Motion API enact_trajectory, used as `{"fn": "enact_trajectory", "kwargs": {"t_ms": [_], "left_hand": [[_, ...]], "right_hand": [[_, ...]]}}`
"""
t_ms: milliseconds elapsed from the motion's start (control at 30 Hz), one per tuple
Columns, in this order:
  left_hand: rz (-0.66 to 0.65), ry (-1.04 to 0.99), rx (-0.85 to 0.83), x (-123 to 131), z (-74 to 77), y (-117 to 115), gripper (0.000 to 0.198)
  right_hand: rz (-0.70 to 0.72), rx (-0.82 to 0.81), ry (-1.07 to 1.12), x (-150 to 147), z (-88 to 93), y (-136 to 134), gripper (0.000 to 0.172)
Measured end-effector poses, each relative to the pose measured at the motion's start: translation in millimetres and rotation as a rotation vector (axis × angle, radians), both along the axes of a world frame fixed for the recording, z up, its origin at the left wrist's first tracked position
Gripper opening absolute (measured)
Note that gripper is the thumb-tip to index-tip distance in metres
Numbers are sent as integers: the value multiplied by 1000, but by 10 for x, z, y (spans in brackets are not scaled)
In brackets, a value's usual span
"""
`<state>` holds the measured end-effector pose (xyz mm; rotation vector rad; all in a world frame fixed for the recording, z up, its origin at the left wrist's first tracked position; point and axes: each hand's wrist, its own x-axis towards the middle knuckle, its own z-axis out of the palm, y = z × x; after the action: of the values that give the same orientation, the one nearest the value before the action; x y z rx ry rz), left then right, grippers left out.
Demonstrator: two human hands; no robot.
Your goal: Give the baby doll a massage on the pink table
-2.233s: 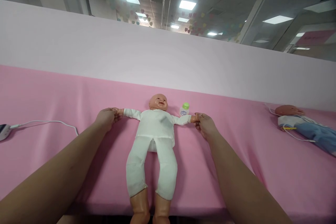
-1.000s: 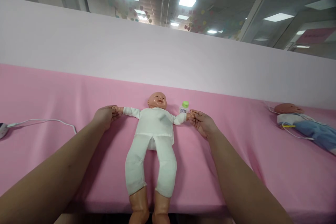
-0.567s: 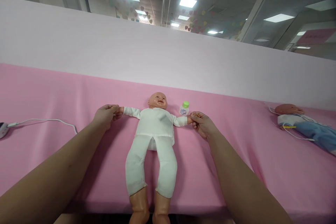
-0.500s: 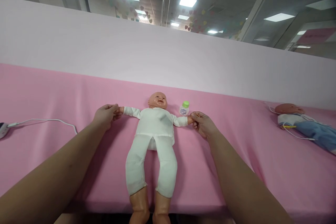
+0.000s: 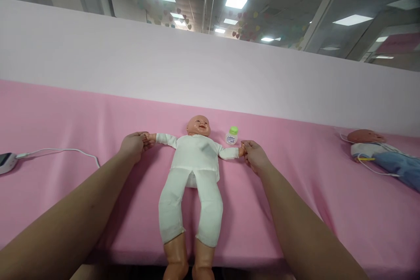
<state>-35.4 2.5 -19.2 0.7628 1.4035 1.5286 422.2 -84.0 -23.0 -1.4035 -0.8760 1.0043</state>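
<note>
A baby doll (image 5: 194, 162) in white clothes lies on its back on the pink-covered table (image 5: 65, 113), head away from me, arms spread sideways. My left hand (image 5: 133, 146) is closed around the doll's hand on the left side. My right hand (image 5: 254, 155) is closed around the doll's other hand on the right. A small white bottle with a green cap (image 5: 232, 135) stands just behind the doll's right-side arm, close to my right hand.
A second doll in blue (image 5: 382, 155) with a thin cable across it lies at the far right. A white device (image 5: 6, 162) with a white cable (image 5: 62, 152) rests at the left edge. A pale wall rises behind the table.
My right hand moved the doll's arm slightly inward, then back out a little. My left hand has stayed where it was, still holding the doll's hand. The view shifted slightly.
</note>
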Motion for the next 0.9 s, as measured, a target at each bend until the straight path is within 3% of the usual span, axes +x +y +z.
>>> {"fn": "enact_trajectory", "kwargs": {"t_ms": [267,500,633,900], "left_hand": [[-52,-23,40,32,42,-84,27],[-107,3,102,16,17,-136,13],[-101,17,115,3,3,-132,10],[-55,22,76,37,45,-127,8]], "right_hand": [[31,22,177,80,-54,38,10],[85,51,297,150,-78,34,29],[130,47,271,137,-30,-8,30],[63,44,218,47,44,-28,32]]}}
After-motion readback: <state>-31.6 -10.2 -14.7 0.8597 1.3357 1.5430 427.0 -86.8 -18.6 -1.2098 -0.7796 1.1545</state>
